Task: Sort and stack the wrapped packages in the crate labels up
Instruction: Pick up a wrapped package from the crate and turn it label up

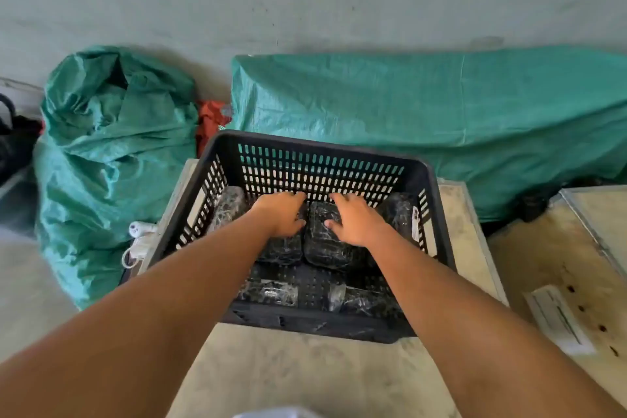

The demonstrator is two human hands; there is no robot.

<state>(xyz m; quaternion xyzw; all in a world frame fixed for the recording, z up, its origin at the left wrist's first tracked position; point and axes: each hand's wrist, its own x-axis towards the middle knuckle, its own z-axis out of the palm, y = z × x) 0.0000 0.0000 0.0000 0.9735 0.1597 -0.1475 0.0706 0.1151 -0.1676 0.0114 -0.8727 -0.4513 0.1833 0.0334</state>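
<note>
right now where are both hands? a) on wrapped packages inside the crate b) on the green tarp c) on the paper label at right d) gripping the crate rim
a: the left hand and right hand lie side by side on the dark wrapped packages inside the black crate.

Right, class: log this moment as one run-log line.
both hands in crate | left hand on package | right hand on neighbouring package | neither lifted

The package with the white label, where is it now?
In the head view, the labelled package leans in the crate's far right corner, right of the right hand.
</note>
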